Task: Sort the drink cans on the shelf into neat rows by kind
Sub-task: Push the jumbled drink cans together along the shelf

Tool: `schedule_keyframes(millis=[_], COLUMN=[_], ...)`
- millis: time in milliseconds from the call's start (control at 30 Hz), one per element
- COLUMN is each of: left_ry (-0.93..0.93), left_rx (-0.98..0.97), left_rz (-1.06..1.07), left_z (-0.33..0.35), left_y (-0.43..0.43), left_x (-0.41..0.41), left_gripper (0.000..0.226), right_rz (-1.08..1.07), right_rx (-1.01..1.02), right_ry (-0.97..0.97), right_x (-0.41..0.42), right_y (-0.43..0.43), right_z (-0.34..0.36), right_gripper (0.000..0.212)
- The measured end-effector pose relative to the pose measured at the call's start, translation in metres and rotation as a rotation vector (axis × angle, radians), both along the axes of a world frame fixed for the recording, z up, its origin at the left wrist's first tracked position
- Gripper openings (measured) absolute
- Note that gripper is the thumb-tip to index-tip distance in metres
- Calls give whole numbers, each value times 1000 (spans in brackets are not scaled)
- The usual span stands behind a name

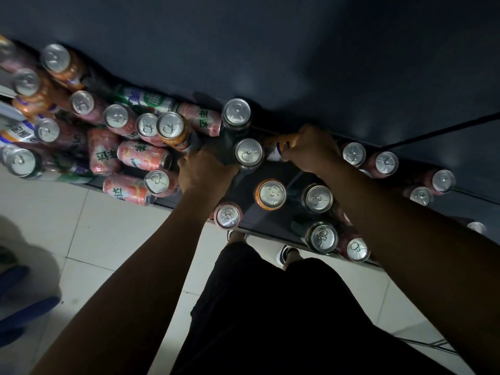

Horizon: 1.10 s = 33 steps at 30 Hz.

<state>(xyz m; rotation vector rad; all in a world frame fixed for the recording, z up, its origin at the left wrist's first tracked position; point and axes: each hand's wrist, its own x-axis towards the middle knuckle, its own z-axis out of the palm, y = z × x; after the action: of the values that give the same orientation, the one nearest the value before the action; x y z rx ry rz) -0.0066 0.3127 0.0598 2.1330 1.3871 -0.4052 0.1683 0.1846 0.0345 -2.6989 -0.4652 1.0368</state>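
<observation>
We begin at the right hand. Its fingers are curled tight round an orange and white can and hold it tilted, just to the right of the dark can with the silver top, which we take as our landmark. We think this can is lifted because it does not belong beside the dark ones.

The left hand is just to the left of the dark can, a little in front of it. Its fingers are curled round the can's black side. We judge that it grips the can to keep it upright while the neighbour comes out, though the fingertips are hidden from us.

Directly behind the landmark stands a second dark can, so a dark row may start here. In front of the landmark, to the right, an upright orange can stands on the shelf; this may be the proper company for the can in the right hand. Far to the right, some pink cans stand upright in a loose line.

To the left of the landmark the cans are still mixed. Several lying pink cans and a green and white can rest on their sides, so much sorting remains.
</observation>
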Motion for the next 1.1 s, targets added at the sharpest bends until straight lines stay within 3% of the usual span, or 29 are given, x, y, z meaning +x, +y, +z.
schedule_keyframes(millis=[133,367,667,1100], left_ry=[32,62,28,43], left_rx=[-20,-32,-128,-61], left_rz=[-132,-294,-363,-622], left_z=[12,20,8,12], left_y=[-9,-23,-25,-5], left_x=[2,5,-4,-26], left_gripper=[53,49,57,70], right_rz=[6,26,-9,82], right_rx=[-9,53,50,4], right_ry=[-73,-170,-126,-273], right_x=[-1,-14,-35,-82], right_y=[-9,-30,-27,-16], right_z=[7,7,20,61], right_gripper=[65,67,78,62])
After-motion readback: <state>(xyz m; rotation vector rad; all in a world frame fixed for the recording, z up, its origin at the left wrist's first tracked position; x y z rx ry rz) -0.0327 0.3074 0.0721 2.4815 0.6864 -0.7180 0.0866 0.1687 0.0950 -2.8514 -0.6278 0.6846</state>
